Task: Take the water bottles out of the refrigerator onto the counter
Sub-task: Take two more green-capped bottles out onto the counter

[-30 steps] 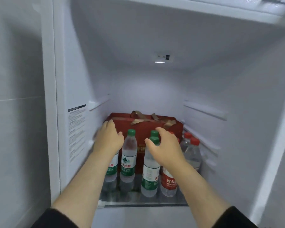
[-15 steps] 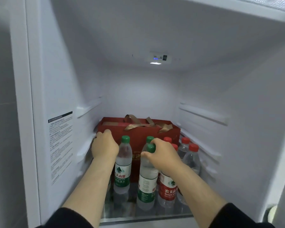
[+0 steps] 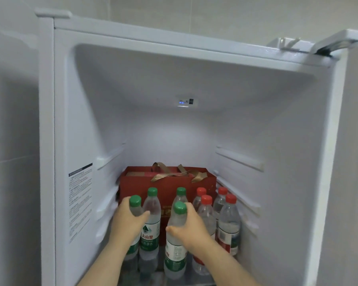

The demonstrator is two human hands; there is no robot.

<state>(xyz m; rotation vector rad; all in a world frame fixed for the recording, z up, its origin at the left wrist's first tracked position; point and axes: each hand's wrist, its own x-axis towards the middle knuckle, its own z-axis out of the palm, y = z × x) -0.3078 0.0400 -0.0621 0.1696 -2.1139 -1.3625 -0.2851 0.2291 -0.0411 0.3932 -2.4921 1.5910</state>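
Two hands are working at once in the head view, low in the middle of the frame: the left hand is wrapping round the shoulder of a green-capped bottle at lower left, and the right hand is closing on the front green-capped bottle just right of it. Both bottles are sitting inside the refrigerator, in front of a red gift box; no counter is showing. Six more bottles are waiting, two green-capped between the hands and four red-capped at lower right. To do this well, the person is probably wanting to lift straight up and draw back, since the neighbours are standing just beside. The middle bottle's label is showing Chinese characters with a green mountain logo; the sticker on the left wall is too small to read.
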